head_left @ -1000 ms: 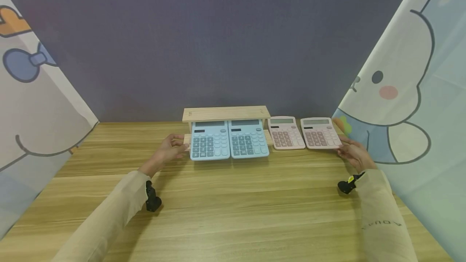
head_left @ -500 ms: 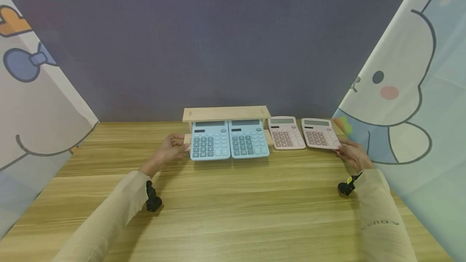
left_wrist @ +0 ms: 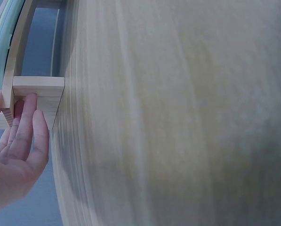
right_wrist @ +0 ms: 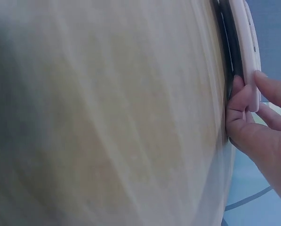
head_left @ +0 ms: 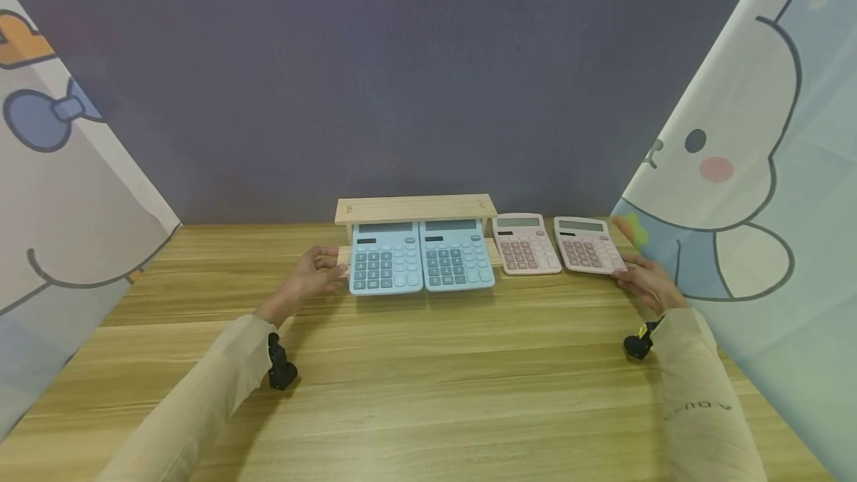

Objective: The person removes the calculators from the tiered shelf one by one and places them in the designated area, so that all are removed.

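Observation:
In the head view, two light-blue calculators, a left one (head_left: 386, 266) and a right one (head_left: 457, 262), stand side by side on a pale wooden rack (head_left: 415, 208). My left hand (head_left: 309, 277) pinches the left end of the rack's front bar, its thumb on the face and fingers behind, as the left wrist view shows of the wooden bar (left_wrist: 9, 80). To the right are two pink calculators, an inner one (head_left: 527, 244) and an outer one (head_left: 589, 246). My right hand (head_left: 649, 283) pinches the outer one's lower right corner; in the right wrist view its thumb lies on the pink calculator's edge (right_wrist: 246, 52).
Everything stands at the back of a wood-grain table (head_left: 428, 378), near a dark grey backdrop (head_left: 415, 80). Cartoon-print curtains flank both sides, the right curtain (head_left: 730, 244) close beside my right hand. Black wrist cameras sit at both cuffs.
My right hand has shifted slightly left, and the outer pink calculator has turned a little with it. The left hand, rack and other calculators have stayed in place.

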{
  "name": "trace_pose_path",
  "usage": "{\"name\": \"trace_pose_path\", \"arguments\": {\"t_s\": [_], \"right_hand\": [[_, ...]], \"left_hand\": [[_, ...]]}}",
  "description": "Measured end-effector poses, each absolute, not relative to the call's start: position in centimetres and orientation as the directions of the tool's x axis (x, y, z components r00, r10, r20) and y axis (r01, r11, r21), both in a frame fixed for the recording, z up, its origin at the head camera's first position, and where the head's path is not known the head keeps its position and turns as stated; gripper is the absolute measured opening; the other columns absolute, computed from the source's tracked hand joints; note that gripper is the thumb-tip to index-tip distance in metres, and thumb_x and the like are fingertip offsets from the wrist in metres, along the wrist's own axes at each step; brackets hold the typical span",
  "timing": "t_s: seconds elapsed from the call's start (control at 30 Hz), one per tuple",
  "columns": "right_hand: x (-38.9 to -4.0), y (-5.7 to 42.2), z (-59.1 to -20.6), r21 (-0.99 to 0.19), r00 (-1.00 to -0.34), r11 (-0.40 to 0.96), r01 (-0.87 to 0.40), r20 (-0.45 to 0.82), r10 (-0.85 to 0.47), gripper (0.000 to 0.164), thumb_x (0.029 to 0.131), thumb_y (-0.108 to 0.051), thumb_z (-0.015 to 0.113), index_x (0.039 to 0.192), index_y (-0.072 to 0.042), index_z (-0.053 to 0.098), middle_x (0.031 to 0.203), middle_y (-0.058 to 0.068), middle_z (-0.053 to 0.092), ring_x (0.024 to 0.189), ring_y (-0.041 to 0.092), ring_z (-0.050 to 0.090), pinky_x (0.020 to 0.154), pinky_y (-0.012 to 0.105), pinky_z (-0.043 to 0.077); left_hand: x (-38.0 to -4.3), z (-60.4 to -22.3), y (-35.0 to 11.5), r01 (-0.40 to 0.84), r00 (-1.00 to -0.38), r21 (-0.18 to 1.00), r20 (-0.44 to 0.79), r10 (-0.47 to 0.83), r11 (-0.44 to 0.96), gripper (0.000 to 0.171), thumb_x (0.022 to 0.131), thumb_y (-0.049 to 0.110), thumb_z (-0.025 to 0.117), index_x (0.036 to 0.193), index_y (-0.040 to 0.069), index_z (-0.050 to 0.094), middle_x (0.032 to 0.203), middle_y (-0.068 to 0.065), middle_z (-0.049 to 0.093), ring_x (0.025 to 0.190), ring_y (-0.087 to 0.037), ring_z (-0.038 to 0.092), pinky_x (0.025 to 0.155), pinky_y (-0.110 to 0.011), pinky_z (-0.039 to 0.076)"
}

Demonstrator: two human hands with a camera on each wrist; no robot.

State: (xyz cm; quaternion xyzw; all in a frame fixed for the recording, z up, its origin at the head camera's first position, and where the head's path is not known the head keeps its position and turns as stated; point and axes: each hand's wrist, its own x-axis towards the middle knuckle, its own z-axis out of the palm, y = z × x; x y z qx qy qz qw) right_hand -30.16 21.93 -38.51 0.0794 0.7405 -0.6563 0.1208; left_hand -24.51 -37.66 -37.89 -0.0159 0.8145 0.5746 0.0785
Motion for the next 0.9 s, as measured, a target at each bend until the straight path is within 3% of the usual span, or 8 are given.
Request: {"name": "trace_pose_path", "arguments": {"t_s": [0.17, 0.2, 0.3, 0.4, 0.43, 0.53, 0.7, 0.9], "right_hand": [[-30.4, 22.5, -38.9, -0.941, -0.961, 0.226, 0.251, -0.27, -0.058, 0.077, 0.087, 0.0, 0.057, 0.144, 0.005, 0.006, 0.087, -0.01, 0.051, 0.074, -0.002, 0.054, 0.068, 0.012, 0.05], [-30.5, 22.7, -39.1, -0.949, -0.963, 0.204, 0.24, -0.26, -0.076, 0.074, 0.086, 0.0, 0.059, 0.144, 0.003, 0.013, 0.087, -0.008, 0.052, 0.074, -0.001, 0.055, 0.067, 0.013, 0.051], [-30.6, 22.9, -39.1, -0.94, -0.964, 0.26, 0.219, -0.25, -0.089, 0.075, 0.085, -0.002, 0.061, 0.143, 0.005, 0.014, 0.092, -0.003, 0.05, 0.074, -0.002, 0.055, 0.068, 0.013, 0.051], [-30.6, 22.6, -38.9, -0.92, -0.967, 0.335, 0.204, -0.244, -0.08, 0.071, 0.087, 0.0, 0.056, 0.142, 0.009, 0.012, 0.094, 0.0, 0.049, 0.074, -0.002, 0.054, 0.068, 0.013, 0.051], [-30.7, 22.5, -38.7, -0.895, -0.967, 0.397, 0.201, -0.247, -0.067, 0.073, 0.088, -0.001, 0.054, 0.141, 0.012, 0.005, 0.096, -0.002, 0.048, 0.074, -0.004, 0.053, 0.069, 0.012, 0.05], [-30.8, 22.2, -38.5, -0.871, -0.966, 0.452, 0.192, -0.248, -0.069, 0.067, 0.091, 0.001, 0.048, 0.14, 0.014, 0.004, 0.092, -0.005, 0.049, 0.074, -0.004, 0.052, 0.068, 0.014, 0.05], [-31.1, 22.3, -38.5, -0.859, -0.966, 0.475, 0.192, -0.252, -0.064, 0.064, 0.091, 0.003, 0.045, 0.139, 0.015, 0.004, 0.09, -0.008, 0.05, 0.074, -0.005, 0.052, 0.069, 0.014, 0.051], [-31.1, 22.2, -38.3, -0.844, -0.967, 0.502, 0.188, -0.248, -0.054, 0.064, 0.09, 0.004, 0.045, 0.139, 0.016, 0.005, 0.095, -0.002, 0.05, 0.074, -0.005, 0.052, 0.069, 0.014, 0.05]], "left_hand": [[-24.5, -38.0, -37.6, -0.111, -0.987, 0.935, -0.143, 0.069, 0.338, 0.055, 0.094, 0.017, 0.052, 0.137, -0.003, 0.024, 0.128, -0.028, 0.038, 0.107, -0.033, 0.054, 0.093, -0.042, 0.05], [-24.5, -38.0, -37.6, -0.109, -0.988, 0.935, -0.141, 0.07, 0.338, 0.054, 0.094, 0.017, 0.052, 0.137, -0.003, 0.025, 0.128, -0.028, 0.038, 0.107, -0.032, 0.054, 0.092, -0.042, 0.05], [-24.5, -38.0, -37.6, -0.102, -0.989, 0.936, -0.133, 0.07, 0.336, 0.053, 0.094, 0.017, 0.052, 0.136, -0.003, 0.025, 0.127, -0.027, 0.04, 0.105, -0.031, 0.056, 0.092, -0.042, 0.051], [-24.5, -38.0, -37.7, -0.093, -0.99, 0.938, -0.124, 0.074, 0.334, 0.052, 0.094, 0.016, 0.051, 0.135, -0.003, 0.025, 0.125, -0.027, 0.041, 0.102, -0.028, 0.057, 0.091, -0.042, 0.051], [-24.5, -38.0, -37.7, -0.091, -0.99, 0.939, -0.122, 0.075, 0.332, 0.052, 0.094, 0.016, 0.051, 0.135, -0.004, 0.025, 0.125, -0.027, 0.041, 0.101, -0.028, 0.057, 0.091, -0.042, 0.051], [-24.5, -38.0, -37.8, -0.089, -0.99, 0.939, -0.121, 0.078, 0.331, 0.052, 0.094, 0.016, 0.051, 0.135, -0.003, 0.025, 0.125, -0.027, 0.041, 0.102, -0.027, 0.057, 0.092, -0.042, 0.051], [-24.4, -38.0, -37.8, -0.089, -0.989, 0.938, -0.124, 0.084, 0.334, 0.053, 0.094, 0.018, 0.051, 0.136, -0.003, 0.024, 0.128, -0.028, 0.039, 0.108, -0.033, 0.054, 0.093, -0.042, 0.05], [-24.4, -38.0, -37.8, -0.097, -0.988, 0.939, -0.132, 0.084, 0.331, 0.053, 0.094, 0.016, 0.051, 0.136, -0.002, 0.024, 0.13, -0.029, 0.037, 0.11, -0.037, 0.052, 0.093, -0.043, 0.05]]}}
